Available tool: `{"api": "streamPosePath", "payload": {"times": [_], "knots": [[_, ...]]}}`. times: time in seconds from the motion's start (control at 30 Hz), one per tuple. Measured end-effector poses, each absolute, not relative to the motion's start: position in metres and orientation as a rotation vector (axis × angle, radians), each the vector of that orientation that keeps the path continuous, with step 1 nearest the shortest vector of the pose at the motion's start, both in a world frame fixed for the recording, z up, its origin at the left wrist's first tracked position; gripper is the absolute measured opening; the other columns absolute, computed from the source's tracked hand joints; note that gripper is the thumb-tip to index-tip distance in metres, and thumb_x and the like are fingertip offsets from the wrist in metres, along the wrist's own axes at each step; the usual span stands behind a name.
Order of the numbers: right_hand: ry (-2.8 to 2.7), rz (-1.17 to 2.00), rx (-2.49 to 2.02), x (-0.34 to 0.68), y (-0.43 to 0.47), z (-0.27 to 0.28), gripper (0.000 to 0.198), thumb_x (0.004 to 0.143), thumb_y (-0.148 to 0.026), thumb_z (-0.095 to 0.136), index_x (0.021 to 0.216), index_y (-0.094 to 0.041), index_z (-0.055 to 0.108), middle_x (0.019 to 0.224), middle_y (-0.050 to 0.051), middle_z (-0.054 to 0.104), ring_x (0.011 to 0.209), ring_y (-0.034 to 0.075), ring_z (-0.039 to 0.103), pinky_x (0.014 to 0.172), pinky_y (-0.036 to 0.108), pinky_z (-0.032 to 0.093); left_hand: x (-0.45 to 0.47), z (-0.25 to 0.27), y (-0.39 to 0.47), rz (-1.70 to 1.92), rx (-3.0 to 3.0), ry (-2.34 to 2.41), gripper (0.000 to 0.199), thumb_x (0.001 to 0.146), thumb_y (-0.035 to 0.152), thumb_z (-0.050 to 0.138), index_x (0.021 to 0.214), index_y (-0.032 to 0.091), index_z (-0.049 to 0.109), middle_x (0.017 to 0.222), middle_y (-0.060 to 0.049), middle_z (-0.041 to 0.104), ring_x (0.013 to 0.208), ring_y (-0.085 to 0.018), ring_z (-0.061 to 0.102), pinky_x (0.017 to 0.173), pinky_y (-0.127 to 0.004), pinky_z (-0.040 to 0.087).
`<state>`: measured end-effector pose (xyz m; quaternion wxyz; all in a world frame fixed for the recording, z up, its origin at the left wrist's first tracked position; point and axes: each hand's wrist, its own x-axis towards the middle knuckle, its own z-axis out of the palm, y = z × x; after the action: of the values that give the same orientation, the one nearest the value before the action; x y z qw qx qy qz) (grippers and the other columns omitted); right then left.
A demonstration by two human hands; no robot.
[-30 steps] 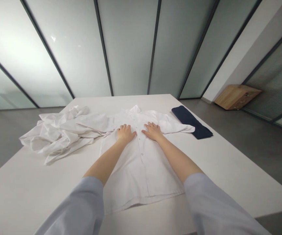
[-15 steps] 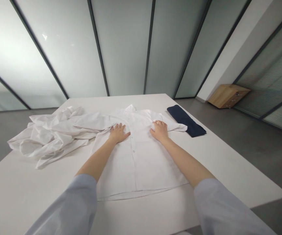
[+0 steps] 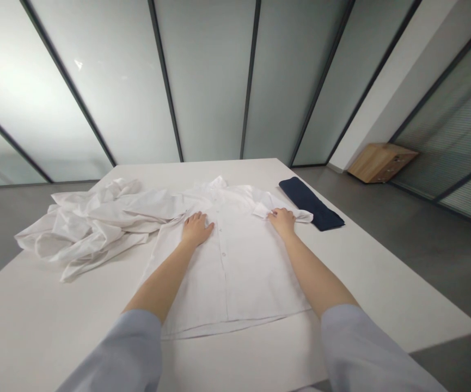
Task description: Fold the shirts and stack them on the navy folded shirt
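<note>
A white button-front shirt [image 3: 239, 272] lies spread on the table, its collar at the far end and its hem toward me. My left hand [image 3: 196, 228] rests on the shirt's left half with fingers stretched out and thumb apart. At the right side seam, below the short sleeve, my right hand [image 3: 283, 222] is closed on the shirt's cloth. A fold of fabric is raised beside those fingers. The right sleeve's end reaches over the edge of a folded dark navy cloth [image 3: 311, 202].
A crumpled heap of white cloth [image 3: 92, 218] lies on the left, against the shirt's left sleeve. All of it rests on a white table [image 3: 366, 283]. Frosted glass panels [image 3: 210, 81] stand behind, and a wooden cabinet [image 3: 376, 161] is on the floor at right.
My right hand has moved right, from lying on the shirt's front to the side seam, and has taken hold of the cloth there, lifting a fold. My left hand has shifted slightly toward me.
</note>
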<state>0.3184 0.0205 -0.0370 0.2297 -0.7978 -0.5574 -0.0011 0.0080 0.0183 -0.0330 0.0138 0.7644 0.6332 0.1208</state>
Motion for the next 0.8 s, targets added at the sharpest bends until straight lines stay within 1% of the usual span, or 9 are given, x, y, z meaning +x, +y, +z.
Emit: {"api": "streamPosePath", "payload": {"times": [0.1, 0.2, 0.3, 0.4, 0.53, 0.63, 0.7, 0.73, 0.8], "knots": [[-1.354, 0.018, -2.022, 0.328, 0.025, -0.039, 0.028, 0.081, -0.031, 0.052, 0.091, -0.015, 0.074, 0.089, 0.012, 0.068, 0.088, 0.027, 0.058, 0.082, 0.041, 0.042, 0.004, -0.034, 0.020, 0.408, 2.353, 1.945, 0.050, 0.088, 0.044, 0.045, 0.130, 0.017, 0.053, 0.142, -0.014, 0.048, 0.131, -0.028, 0.043, 0.108, -0.042, 0.033], [-1.145, -0.034, -1.698, 0.338, 0.033, -0.032, 0.029, 0.079, -0.034, 0.051, 0.082, -0.014, 0.072, 0.076, 0.007, 0.065, 0.075, 0.022, 0.057, 0.077, 0.036, 0.045, 0.003, -0.034, 0.021, 0.440, 2.333, 1.921, 0.048, 0.087, 0.042, 0.048, 0.129, 0.019, 0.054, 0.141, -0.012, 0.050, 0.130, -0.028, 0.044, 0.107, -0.043, 0.033], [-0.972, -0.116, -1.447, 0.343, 0.041, -0.010, 0.032, 0.080, -0.037, 0.050, 0.081, -0.013, 0.070, 0.076, 0.007, 0.064, 0.074, 0.021, 0.057, 0.076, 0.036, 0.045, 0.005, -0.034, 0.022, 0.511, 2.313, 1.907, 0.048, 0.086, 0.041, 0.050, 0.128, 0.019, 0.054, 0.138, -0.012, 0.053, 0.127, -0.028, 0.046, 0.106, -0.043, 0.035], [-0.977, -0.115, -1.323, 0.328, 0.043, 0.022, 0.035, 0.084, -0.041, 0.047, 0.089, -0.014, 0.069, 0.083, 0.008, 0.066, 0.079, 0.022, 0.059, 0.077, 0.037, 0.046, 0.007, -0.030, 0.023, 0.664, 2.268, 1.881, 0.046, 0.086, 0.037, 0.050, 0.127, 0.018, 0.056, 0.131, -0.011, 0.058, 0.122, -0.027, 0.050, 0.104, -0.041, 0.037], [-1.535, 0.105, -1.174, 0.269, 0.021, 0.052, 0.037, 0.088, -0.043, 0.045, 0.101, -0.018, 0.070, 0.099, 0.009, 0.068, 0.095, 0.023, 0.060, 0.085, 0.036, 0.047, 0.005, -0.027, 0.024, 0.940, 2.092, 1.697, 0.041, 0.089, 0.039, 0.045, 0.121, 0.017, 0.059, 0.120, -0.011, 0.064, 0.108, -0.024, 0.060, 0.097, -0.037, 0.043], [-2.093, 0.276, -1.005, 0.224, -0.009, 0.045, 0.030, 0.086, -0.038, 0.051, 0.105, -0.024, 0.070, 0.106, 0.007, 0.069, 0.105, 0.023, 0.060, 0.093, 0.039, 0.044, 0.003, -0.030, 0.026, 1.071, 1.850, 1.473, 0.045, 0.093, 0.048, 0.033, 0.108, 0.017, 0.062, 0.100, -0.008, 0.070, 0.089, -0.021, 0.066, 0.084, -0.034, 0.049], [-2.303, 0.243, -0.916, 0.207, -0.026, 0.028, 0.027, 0.083, -0.033, 0.055, 0.103, -0.025, 0.071, 0.107, 0.006, 0.069, 0.104, 0.022, 0.060, 0.095, 0.040, 0.042, 0.001, -0.033, 0.029, 1.177, 1.677, 1.355, 0.051, 0.093, 0.054, 0.027, 0.097, 0.017, 0.061, 0.088, -0.008, 0.070, 0.079, -0.020, 0.067, 0.075, -0.033, 0.051], [-2.369, 0.220, -0.894, 0.204, -0.032, 0.017, 0.025, 0.083, -0.030, 0.055, 0.101, -0.024, 0.071, 0.105, 0.006, 0.070, 0.101, 0.022, 0.061, 0.094, 0.039, 0.042, 0.001, -0.035, 0.031, 1.229, 1.601, 1.310, 0.051, 0.092, 0.057, 0.029, 0.094, 0.016, 0.059, 0.084, -0.008, 0.069, 0.076, -0.020, 0.067, 0.072, -0.032, 0.051], [-2.431, 0.179, -0.899, 0.205, -0.039, -0.003, 0.022, 0.083, -0.025, 0.053, 0.095, -0.021, 0.072, 0.098, 0.007, 0.071, 0.094, 0.021, 0.063, 0.090, 0.039, 0.044, 0.000, -0.037, 0.034, 1.295, 1.493, 1.242, 0.046, 0.088, 0.058, 0.041, 0.097, 0.016, 0.055, 0.079, -0.007, 0.068, 0.071, -0.018, 0.067, 0.067, -0.030, 0.051]]}}
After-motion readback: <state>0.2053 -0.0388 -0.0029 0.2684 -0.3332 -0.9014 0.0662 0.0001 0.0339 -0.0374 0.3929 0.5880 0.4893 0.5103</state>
